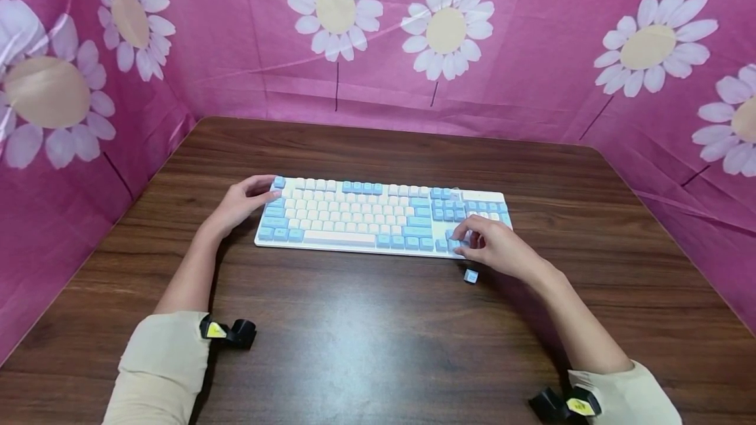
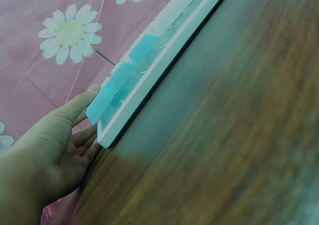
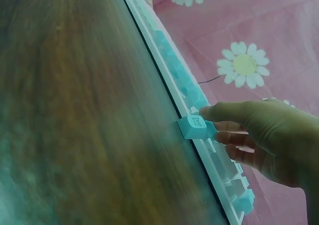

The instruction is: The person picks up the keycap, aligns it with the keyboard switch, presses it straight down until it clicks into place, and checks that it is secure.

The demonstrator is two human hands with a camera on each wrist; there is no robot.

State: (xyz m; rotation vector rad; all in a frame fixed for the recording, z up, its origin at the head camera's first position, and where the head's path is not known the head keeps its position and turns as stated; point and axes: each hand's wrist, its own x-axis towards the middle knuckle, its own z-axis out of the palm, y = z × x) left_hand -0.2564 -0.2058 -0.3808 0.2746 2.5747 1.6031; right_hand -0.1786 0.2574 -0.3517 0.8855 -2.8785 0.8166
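A white keyboard [image 1: 339, 237] with blue and white keycaps lies on the wooden table. My left hand [image 1: 236, 205] holds its left end, thumb over the edge by the blue keys and the other fingers along the side, as the left wrist view shows. Near the lower right part of the keyboard, my right hand [image 1: 493, 244] pinches a blue keycap [image 3: 211, 130] among the arrow keys between thumb and fingertips. Whether that keycap is seated or lifted I cannot tell. A loose blue keycap [image 1: 470, 275] with dark print lies on the table just in front of the keyboard.
The brown wooden table [image 1: 331, 320] extends around the keyboard on all sides. Pink cloth [image 1: 236, 31] printed with white daisies hangs behind the table and along both sides. A dark wrist camera mount [image 1: 236, 333] sits on the left sleeve, and another [image 1: 552, 405] on the right.
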